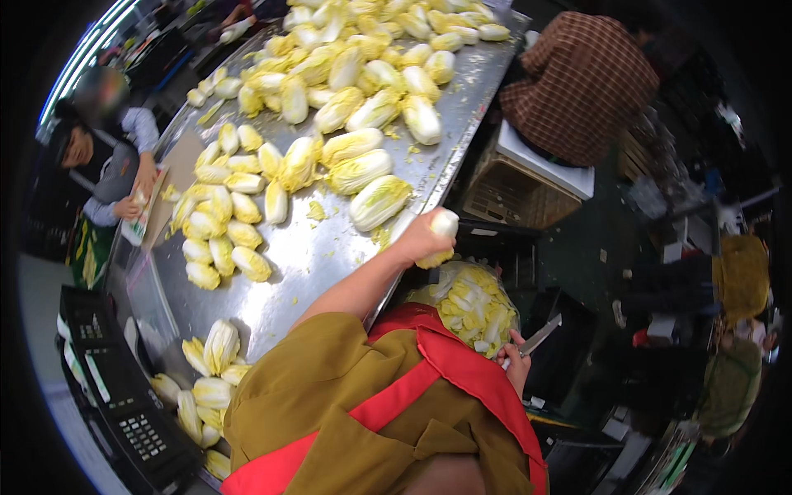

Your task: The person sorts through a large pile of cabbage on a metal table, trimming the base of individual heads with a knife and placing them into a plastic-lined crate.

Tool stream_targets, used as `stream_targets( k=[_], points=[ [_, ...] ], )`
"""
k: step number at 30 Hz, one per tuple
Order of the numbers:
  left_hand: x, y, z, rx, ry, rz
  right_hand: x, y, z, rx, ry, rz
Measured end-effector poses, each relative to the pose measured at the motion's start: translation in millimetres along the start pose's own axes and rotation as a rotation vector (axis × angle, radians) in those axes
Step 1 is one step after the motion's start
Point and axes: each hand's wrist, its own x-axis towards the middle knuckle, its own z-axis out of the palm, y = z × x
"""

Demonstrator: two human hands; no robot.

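Note:
Over the near edge of the metal table (pixel 309 247), my left hand (pixel 422 238) grips a small napa cabbage (pixel 444 224), its white base pointing up. Lower and to the right, my right hand (pixel 515 360) holds a knife (pixel 539 337) by its pale handle, the blade pointing away to the upper right. Between the hands and below them, a clear plastic bag (pixel 510 303) holds loose yellow and white cabbage leaves (pixel 473 303). Three larger cabbages (pixel 380 202) lie side by side near the table edge, with smaller cabbages (pixel 210 226) grouped to their left.
A large heap of cabbages (pixel 346 68) covers the far table. More cabbages (pixel 213 393) lie at lower left beside a black scale with keys (pixel 117 383). A co-worker (pixel 108 161) handles a packet across the table. Another person in a checked shirt (pixel 581 86) sits on a crate (pixel 520 185) at right.

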Motion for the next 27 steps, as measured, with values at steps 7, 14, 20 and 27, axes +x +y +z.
stream_targets(
  k=[7, 14, 20, 27],
  points=[
    [-23.2, 31.7, -137.3, 0.259, 0.719, -0.007, 4.5, -17.1, 14.3, -0.015, -0.168, 0.011],
    [-87.8, 20.5, -302.1, 1.013, 1.293, -0.237, 14.2, -21.0, 19.6, -0.046, -0.165, 0.085],
    [-83.1, 21.8, -290.1, 1.559, 1.116, -0.488, 13.9, -18.9, 14.7, 0.016, -0.305, 0.1],
    [-27.8, 17.2, -132.7, 1.249, 0.615, 0.403, 2.8, -22.9, 11.8, -0.045, -0.239, 0.205]
  ],
)
